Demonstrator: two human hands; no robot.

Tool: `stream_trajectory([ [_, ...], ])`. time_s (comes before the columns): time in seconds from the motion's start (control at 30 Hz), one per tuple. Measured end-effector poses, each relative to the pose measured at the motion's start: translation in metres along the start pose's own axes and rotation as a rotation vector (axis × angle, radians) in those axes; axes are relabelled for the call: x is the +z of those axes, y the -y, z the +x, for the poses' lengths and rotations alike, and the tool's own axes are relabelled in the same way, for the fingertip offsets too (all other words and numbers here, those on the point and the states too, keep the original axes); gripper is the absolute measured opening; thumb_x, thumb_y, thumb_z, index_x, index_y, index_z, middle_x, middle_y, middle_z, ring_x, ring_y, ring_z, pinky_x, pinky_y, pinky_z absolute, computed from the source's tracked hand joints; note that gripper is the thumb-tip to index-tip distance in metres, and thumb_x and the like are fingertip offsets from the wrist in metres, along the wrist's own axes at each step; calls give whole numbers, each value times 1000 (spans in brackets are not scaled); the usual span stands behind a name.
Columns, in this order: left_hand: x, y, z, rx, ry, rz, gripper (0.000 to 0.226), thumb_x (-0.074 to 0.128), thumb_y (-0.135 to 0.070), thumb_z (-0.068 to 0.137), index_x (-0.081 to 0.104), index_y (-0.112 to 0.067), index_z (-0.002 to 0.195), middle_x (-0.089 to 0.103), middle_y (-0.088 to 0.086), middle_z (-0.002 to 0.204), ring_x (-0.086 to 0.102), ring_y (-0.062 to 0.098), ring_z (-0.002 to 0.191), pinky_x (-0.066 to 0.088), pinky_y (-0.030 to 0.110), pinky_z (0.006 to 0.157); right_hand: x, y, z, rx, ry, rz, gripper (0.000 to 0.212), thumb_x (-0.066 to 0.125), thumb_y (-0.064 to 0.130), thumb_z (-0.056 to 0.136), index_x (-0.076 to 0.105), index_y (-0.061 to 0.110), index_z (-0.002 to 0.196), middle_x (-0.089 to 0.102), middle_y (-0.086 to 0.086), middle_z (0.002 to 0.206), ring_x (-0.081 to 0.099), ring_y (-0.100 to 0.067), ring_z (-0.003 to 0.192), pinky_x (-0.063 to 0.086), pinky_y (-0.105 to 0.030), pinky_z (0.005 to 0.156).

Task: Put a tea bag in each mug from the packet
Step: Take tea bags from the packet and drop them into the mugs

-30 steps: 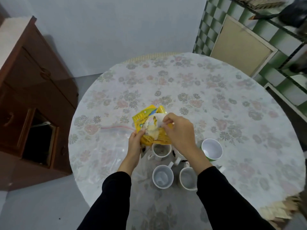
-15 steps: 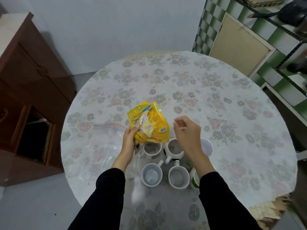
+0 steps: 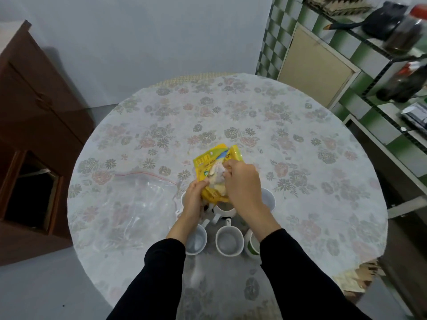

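My left hand point(image 3: 193, 199) grips the lower edge of a yellow tea-bag packet point(image 3: 212, 165), held above a cluster of several mugs. My right hand point(image 3: 242, 181) reaches into the packet's open mouth, its fingers closed on a pale tea bag point(image 3: 218, 173) there. Two white mugs point(image 3: 230, 241) point(image 3: 196, 242) stand nearest me, with a green mug point(image 3: 251, 244) partly hidden by my right forearm. Another white mug point(image 3: 225, 210) lies under my hands, and one more point(image 3: 268, 199) shows right of my wrist. I cannot tell what the mugs hold.
The round table point(image 3: 300, 158) has a floral cloth. A clear zip bag point(image 3: 138, 204) lies on it left of the mugs. A brown wooden cabinet point(image 3: 30, 135) stands to the left. Shelves with dark bottles point(image 3: 406, 84) are at the right.
My right hand, which had come away from the packet towards the mugs half a second ago, has gone back into the packet's mouth. The left hand still holds the packet.
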State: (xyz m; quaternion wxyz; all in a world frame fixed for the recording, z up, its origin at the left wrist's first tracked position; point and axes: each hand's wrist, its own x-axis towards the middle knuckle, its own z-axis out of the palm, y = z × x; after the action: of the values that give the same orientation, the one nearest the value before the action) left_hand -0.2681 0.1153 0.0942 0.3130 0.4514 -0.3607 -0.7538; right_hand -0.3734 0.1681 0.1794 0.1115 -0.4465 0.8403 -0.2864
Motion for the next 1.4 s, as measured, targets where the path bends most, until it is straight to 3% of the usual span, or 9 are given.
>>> stream_trajectory([
  [0.13, 1, 3, 4, -33, -78, -4, 54, 70, -44, 69, 59, -8, 108, 65, 12, 89, 64, 16, 61, 50, 26, 53, -24, -30, 4, 67, -51, 301, 27, 52, 2, 83, 72, 12, 98, 75, -13, 91, 69, -25, 90, 57, -42, 79],
  [0.23, 6, 6, 8, -37, -73, -23, 66, 73, -41, 68, 59, -1, 119, 70, 17, 105, 69, 28, 87, 56, 43, 83, -37, -46, 4, 144, 16, 506, 22, 56, 0, 83, 74, 11, 88, 74, -6, 78, 68, -8, 71, 59, -32, 74],
  [0.4, 13, 7, 8, -1, -142, 2, 45, 68, -30, 79, 59, -4, 114, 70, 17, 109, 68, 28, 94, 53, 40, 84, -43, -76, 2, 406, -146, 848, 19, 61, 0, 82, 59, 16, 72, 64, -5, 62, 66, -24, 65, 59, -45, 76],
  [0.63, -2, 12, 9, 34, -185, -8, 36, 66, -28, 82, 53, -10, 110, 66, 16, 111, 65, 31, 98, 52, 41, 82, -24, -123, -15, 456, 89, 399, 9, 68, 12, 76, 59, 12, 76, 65, -8, 78, 64, -27, 82, 47, -24, 62],
  [0.77, 0, 14, 6, 37, -168, 4, 56, 70, -34, 73, 57, -1, 116, 69, 19, 111, 66, 36, 100, 51, 48, 90, -32, -93, -12, 289, -66, 517, 6, 60, 9, 82, 64, 14, 84, 65, -2, 80, 61, -14, 77, 48, -12, 65],
  [0.9, 22, 16, -12, 59, -75, 58, 7, 56, -18, 89, 57, -12, 90, 64, -2, 65, 59, 20, 61, 49, 24, 50, -37, -40, -6, 25, 34, 384, 17, 60, 17, 85, 68, 9, 73, 64, -1, 65, 62, -15, 67, 50, -26, 66],
  [1.03, 46, 26, -33, 117, 40, 62, 16, 46, -6, 94, 56, -14, 104, 61, -6, 60, 53, 2, 40, 38, 14, 35, -13, -34, -6, 153, 84, 84, 17, 57, 13, 85, 66, -1, 87, 67, -19, 88, 64, -35, 86, 46, -33, 64],
  [1.27, 52, 29, -41, 124, -24, 83, 23, 52, -8, 92, 51, -5, 115, 60, 4, 79, 60, 6, 55, 46, 16, 47, -26, -49, -21, 207, -36, 167, 13, 57, 10, 79, 70, 8, 77, 70, -16, 81, 64, -33, 77, 53, -35, 65],
  [1.4, 42, 15, -27, 204, -191, 85, 37, 60, -17, 87, 49, -6, 120, 63, 9, 103, 62, 29, 92, 51, 44, 79, -55, -70, -16, 260, -76, 426, 15, 62, 6, 79, 74, 7, 87, 72, -8, 82, 66, -18, 79, 54, -24, 66],
])
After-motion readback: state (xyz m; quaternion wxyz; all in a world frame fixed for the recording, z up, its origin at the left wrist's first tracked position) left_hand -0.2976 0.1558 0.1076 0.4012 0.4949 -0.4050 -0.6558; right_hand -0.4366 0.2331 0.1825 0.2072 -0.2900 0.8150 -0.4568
